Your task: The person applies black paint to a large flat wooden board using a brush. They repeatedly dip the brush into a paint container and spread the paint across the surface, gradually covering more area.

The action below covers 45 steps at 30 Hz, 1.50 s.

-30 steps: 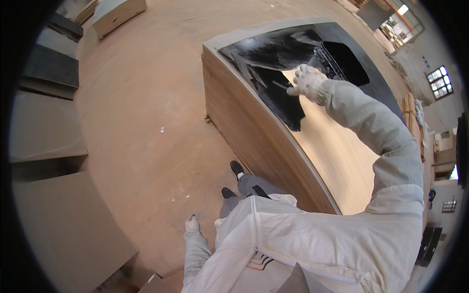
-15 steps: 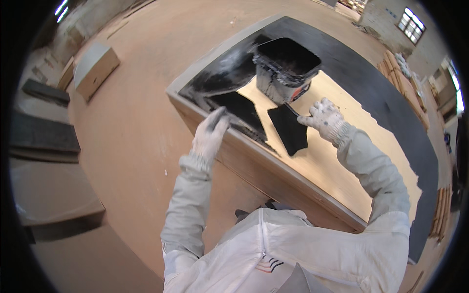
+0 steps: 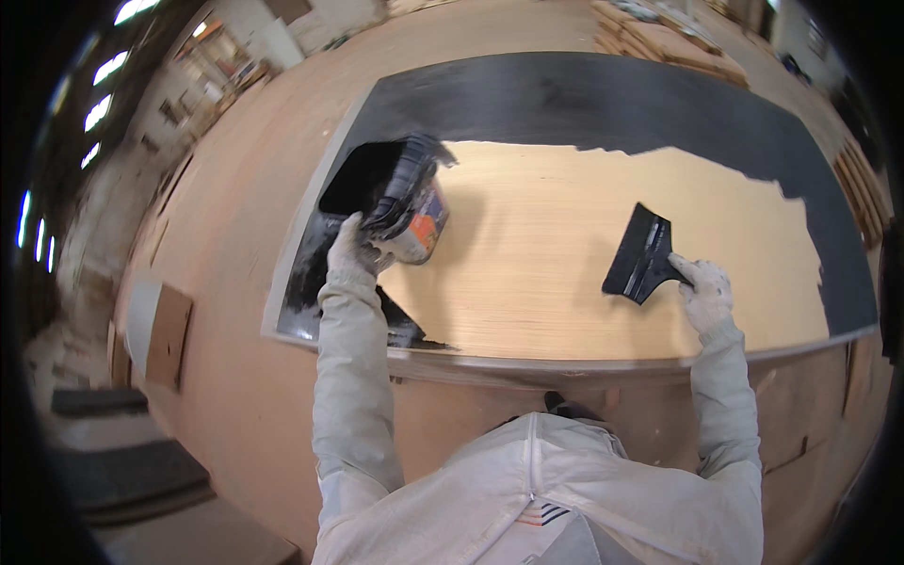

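Grey-topped block: on the floor at far left [image 3: 160, 334], well apart from the board.
Dark slabs: lower left on the floor [image 3: 127, 476], well clear of both arms.
Left hand: its grip [image 3: 357, 247] is clamped on the near side of the bucket, close under the rim.
Bucket: above the board's left end [image 3: 424, 231]; whether it rests there or is lifted cannot be told. Walls look stiff; likely the heavier load if part full, though the dark mouth hides the level. The smeared rim may be slippery, so a cleaner stretch of wall suits the hold.
Black smear: below the bucket [image 3: 400, 325], probably wet and in the sleeve's way.
Board: pale bare wood in the middle [image 3: 527, 311], black along the far side and right end.
Scraper: over the bare wood [image 3: 642, 252], likely light, its broad blade perhaps springy; best taken by the narrow handle.
Planks: stacked beyond the far edge [image 3: 664, 47], out of the way.
Right hand: its grip [image 3: 706, 294] is closed around the scraper's handle.
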Each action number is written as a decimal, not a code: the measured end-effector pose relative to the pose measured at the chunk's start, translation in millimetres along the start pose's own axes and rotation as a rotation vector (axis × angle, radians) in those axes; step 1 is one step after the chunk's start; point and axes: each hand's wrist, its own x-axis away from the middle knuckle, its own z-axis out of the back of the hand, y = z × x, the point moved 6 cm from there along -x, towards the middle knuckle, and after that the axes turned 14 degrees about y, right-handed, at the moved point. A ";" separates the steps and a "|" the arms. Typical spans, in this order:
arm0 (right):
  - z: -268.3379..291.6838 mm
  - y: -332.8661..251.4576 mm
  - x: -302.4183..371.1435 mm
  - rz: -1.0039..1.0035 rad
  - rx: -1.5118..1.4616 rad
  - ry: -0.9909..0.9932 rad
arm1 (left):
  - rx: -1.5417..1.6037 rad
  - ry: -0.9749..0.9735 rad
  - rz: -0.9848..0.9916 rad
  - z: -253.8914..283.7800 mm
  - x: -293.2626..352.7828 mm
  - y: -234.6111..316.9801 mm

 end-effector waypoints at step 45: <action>216.2 223.6 313.8 -1.065 -0.654 0.512 | 0.030 -0.515 0.394 -540.2 187.6 -435.3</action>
